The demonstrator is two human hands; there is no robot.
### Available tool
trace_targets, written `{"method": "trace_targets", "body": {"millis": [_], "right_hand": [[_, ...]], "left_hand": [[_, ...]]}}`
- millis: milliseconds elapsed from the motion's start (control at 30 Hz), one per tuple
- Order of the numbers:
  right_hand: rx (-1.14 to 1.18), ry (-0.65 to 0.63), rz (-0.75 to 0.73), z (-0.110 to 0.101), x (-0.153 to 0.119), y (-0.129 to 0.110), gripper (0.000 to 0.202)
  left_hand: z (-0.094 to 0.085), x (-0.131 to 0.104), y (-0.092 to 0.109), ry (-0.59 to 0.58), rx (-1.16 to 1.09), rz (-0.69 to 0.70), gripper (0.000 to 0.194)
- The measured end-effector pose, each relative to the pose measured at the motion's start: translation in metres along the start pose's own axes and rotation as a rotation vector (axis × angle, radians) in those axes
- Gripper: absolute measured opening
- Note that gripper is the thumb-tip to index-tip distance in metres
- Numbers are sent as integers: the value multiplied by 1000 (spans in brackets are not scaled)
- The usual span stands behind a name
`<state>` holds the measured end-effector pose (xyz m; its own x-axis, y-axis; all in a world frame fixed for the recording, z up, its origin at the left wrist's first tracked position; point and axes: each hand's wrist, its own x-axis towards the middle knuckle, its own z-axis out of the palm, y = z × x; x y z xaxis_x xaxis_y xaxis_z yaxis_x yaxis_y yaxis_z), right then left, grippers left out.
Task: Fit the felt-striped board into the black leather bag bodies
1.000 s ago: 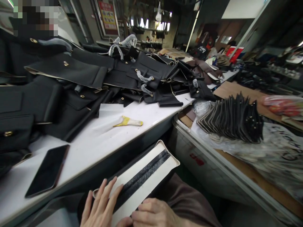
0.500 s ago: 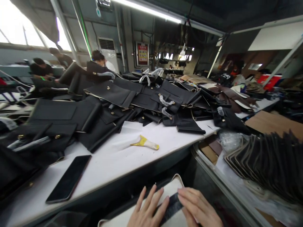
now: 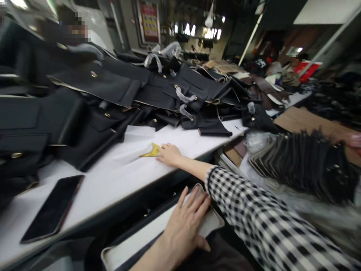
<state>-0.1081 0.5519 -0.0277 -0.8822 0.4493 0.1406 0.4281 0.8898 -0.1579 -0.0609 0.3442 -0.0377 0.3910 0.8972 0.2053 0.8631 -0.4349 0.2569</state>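
My left hand (image 3: 187, 216) lies flat with fingers stretched on a pale-lined dark piece (image 3: 135, 241) in front of me, resembling an unfinished bag panel. On the white-covered table (image 3: 113, 199), my right hand (image 3: 169, 154) has its fingers closed over the white end of a small yellow-and-white tool (image 3: 152, 150). Only the tool's yellow forked end shows; its exact kind is unclear. A black-and-white checked sleeve covers my right arm, which passes over the far corner of the lined piece.
Black bags (image 3: 166, 88) with gold fittings and wrapped handles are heaped at the back and left of the table. A phone (image 3: 53, 209) lies front left. To the right stand a row of dark panels (image 3: 299, 165) and a brown board (image 3: 313, 124). A person sits behind the heap.
My right hand has left the lined piece and reached forward onto the yellow-and-white tool. My left hand stays on the piece, now lying flatter. The view has shifted closer to the table.
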Motion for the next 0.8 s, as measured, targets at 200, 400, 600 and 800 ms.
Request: {"method": "trace_targets", "body": {"millis": [200,400,600,800], "right_hand": [[65,-144,29,18,0,15,25],[280,-46,302,-11,-96,62,38],[736,119,883,-1,-233,58,14],[1392,139,1172,51,-273,-16,28]], "left_hand": [[-15,12,1,-102,-79,108,115],[-16,23,-3,-146,-132,203,103],[-5,22,-10,-67,-149,242,82],[-3,22,-10,-62,-96,248,77]]}}
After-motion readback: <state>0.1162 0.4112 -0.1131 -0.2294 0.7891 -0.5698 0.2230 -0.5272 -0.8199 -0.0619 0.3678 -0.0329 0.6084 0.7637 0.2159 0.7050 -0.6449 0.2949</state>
